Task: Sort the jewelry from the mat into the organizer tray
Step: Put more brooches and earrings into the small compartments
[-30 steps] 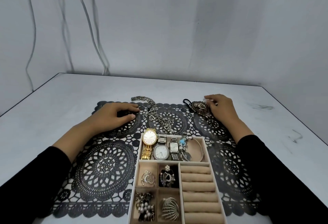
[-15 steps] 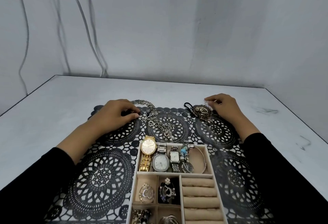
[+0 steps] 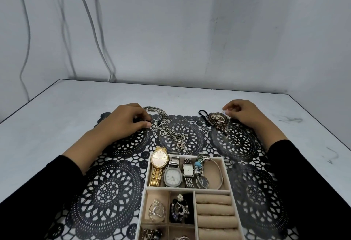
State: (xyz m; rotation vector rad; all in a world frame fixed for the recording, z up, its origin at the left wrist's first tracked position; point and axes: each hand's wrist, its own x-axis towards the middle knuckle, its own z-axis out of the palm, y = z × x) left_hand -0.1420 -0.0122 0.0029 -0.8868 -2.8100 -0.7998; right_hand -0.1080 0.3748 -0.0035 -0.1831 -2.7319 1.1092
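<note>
A ring (image 3: 150, 122) is pinched by the left hand (image 3: 125, 120); a pale piece (image 3: 224, 113) by the right hand (image 3: 242, 114). Pickup is judged underway; transfer into the organizer tray (image 3: 226, 175) is needed.

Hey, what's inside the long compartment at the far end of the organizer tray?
A gold watch, a rounded silver watch, a square silver watch, a beaded bracelet, a small dark watch and a thin bangle. Whatever lies beneath them is covered.
</note>
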